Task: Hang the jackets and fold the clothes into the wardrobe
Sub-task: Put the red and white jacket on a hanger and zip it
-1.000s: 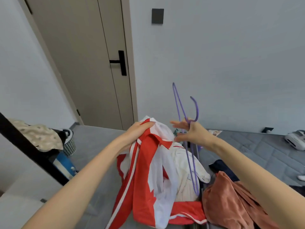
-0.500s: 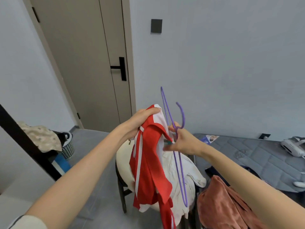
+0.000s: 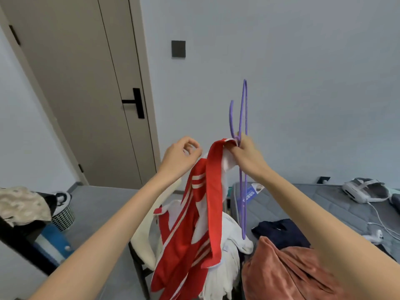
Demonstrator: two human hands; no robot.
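Right fingers (image 3: 235, 151) pinch hanger (image 3: 231, 116) and jacket (image 3: 213, 191); left fingers (image 3: 192, 146) curl, perhaps empty; basket (image 3: 63, 217) stuffed.

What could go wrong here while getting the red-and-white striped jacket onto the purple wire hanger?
1. The right hand pinches both the purple wire hanger and the red-and-white striped jacket collar together; adjusting either could drop the other.
2. The hanger's lower end dangles close to the white garment on the cream chair; it might snag there.
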